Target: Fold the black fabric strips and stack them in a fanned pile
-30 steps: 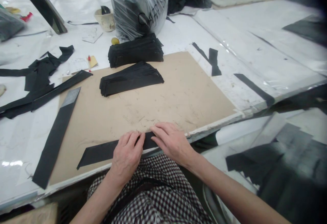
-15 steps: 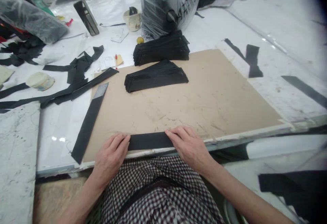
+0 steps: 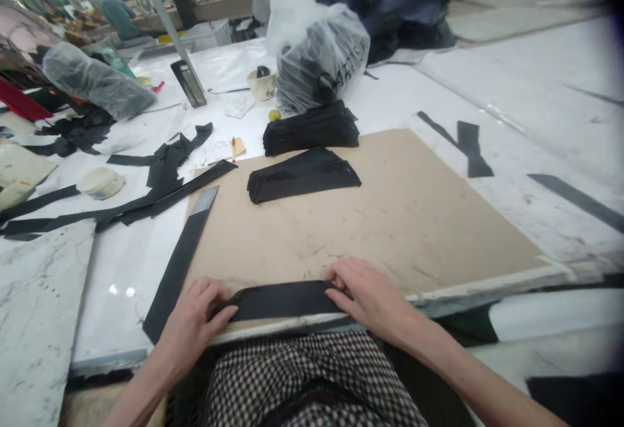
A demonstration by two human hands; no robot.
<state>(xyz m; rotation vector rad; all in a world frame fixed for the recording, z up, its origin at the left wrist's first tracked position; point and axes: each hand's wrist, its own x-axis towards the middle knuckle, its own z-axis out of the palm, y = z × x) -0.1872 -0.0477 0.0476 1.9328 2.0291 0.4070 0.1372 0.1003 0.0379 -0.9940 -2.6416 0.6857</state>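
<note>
A black fabric strip (image 3: 285, 301) lies along the front edge of the brown board (image 3: 390, 219). My left hand (image 3: 202, 310) grips its left end between thumb and fingers. At the right end, my right hand (image 3: 358, 290) pinches the strip, with the fingertips curled over it. Another long black strip with a grey end (image 3: 182, 261) rests slanted on the board's left side. Farther back on the board sit a fanned stack of black pieces (image 3: 305, 177) and a second black stack (image 3: 312, 129) behind it.
Loose black strips (image 3: 163, 170) and a round white tub (image 3: 101, 183) lie to the left. A clear plastic bag (image 3: 319, 56), a small cup (image 3: 262, 84) and a metal post (image 3: 168, 21) stand behind. Black scraps (image 3: 468, 147) lie on the right. People are far off at the back.
The view has tilted up, showing more of the room. My left thumb has spread away from its fingers, and both hands now have the strip's ends lifted or curled slightly.
</note>
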